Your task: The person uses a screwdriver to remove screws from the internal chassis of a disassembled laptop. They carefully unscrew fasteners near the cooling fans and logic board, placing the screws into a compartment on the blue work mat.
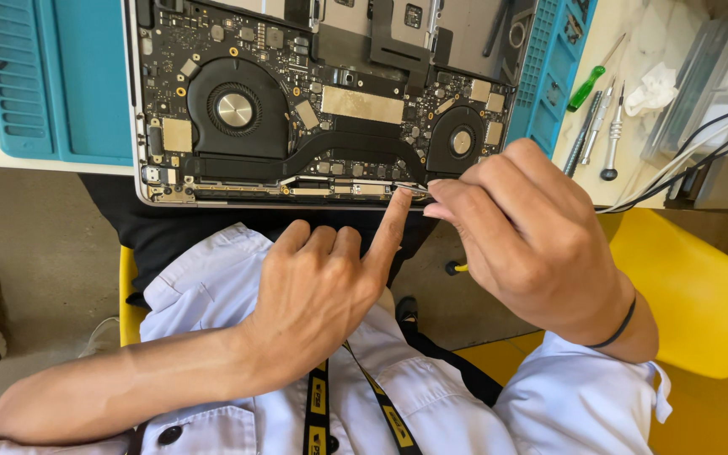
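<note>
Left hand (313, 291) loosely curled, forefinger pressing the opened laptop (322, 109) edge; my right hand (524, 227) pinches thin tweezers (413, 190) beside it.

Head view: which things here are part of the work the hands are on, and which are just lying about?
In use:
opened laptop
left hand, forefinger at the laptop's near edge
right hand, pinching something thin there

Lying about:
green-handled screwdriver
two grey screwdrivers
crumpled tissue
cables
blue mat
</note>
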